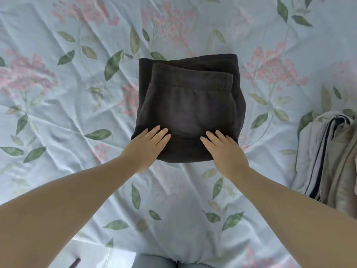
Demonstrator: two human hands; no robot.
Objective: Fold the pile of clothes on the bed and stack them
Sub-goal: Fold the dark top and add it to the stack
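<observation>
A bed [58,117] fills the view, spread with a pale blue sheet printed with pink flowers and green leaves. At its right edge lies a crumpled pile of clothes [328,157], beige with dark stripes. In the middle sits a folded dark garment [190,105], its elastic waistband toward the far side. The left hand [147,146] and the right hand [224,149] press flat on its near edge, fingers straight, grasping nothing.

The folded garment [190,109] lies mid-bed [67,113], both hands [148,146] [226,149] on its near edge, clothes pile [332,157] at the right edge.
</observation>
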